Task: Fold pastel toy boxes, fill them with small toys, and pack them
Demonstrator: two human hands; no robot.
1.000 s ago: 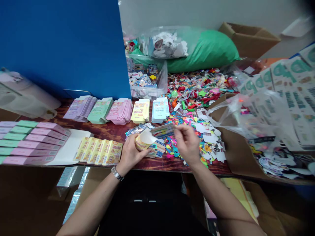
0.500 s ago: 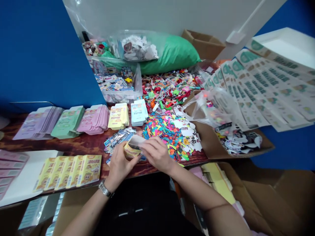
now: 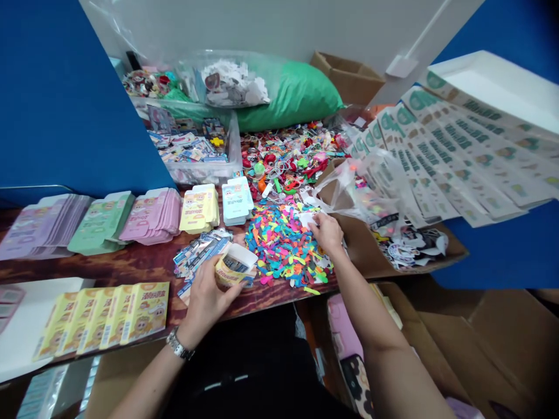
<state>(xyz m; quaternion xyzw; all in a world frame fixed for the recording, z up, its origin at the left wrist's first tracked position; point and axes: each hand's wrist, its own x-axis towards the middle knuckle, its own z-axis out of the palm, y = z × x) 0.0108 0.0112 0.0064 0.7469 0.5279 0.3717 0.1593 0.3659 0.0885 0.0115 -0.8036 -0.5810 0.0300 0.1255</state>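
My left hand (image 3: 209,294) is wrapped round a small yellow carton (image 3: 231,270), squeezed so that its top gapes; a dark printed card shows inside. Behind that hand lies a loose heap of blue printed cards (image 3: 198,256). My right hand (image 3: 328,234) reaches to the far right side of a pile of colourful little balloon-like pieces (image 3: 283,241). Its fingertips are closed on a white paper piece (image 3: 308,219) at the pile's edge.
Stacks of flat purple (image 3: 37,227), green (image 3: 102,221), pink (image 3: 151,215), yellow (image 3: 198,208) and blue cartons (image 3: 236,201) line the back. Filled yellow boxes (image 3: 146,311) stand front left. Mixed trinkets (image 3: 288,157) lie behind the pile; a cardboard box (image 3: 367,247) stands right.
My right hand has left the carton's opening and moved right to the white paper pieces. The carton stays in my left hand, and its opening now shows. The view has shifted slightly right.
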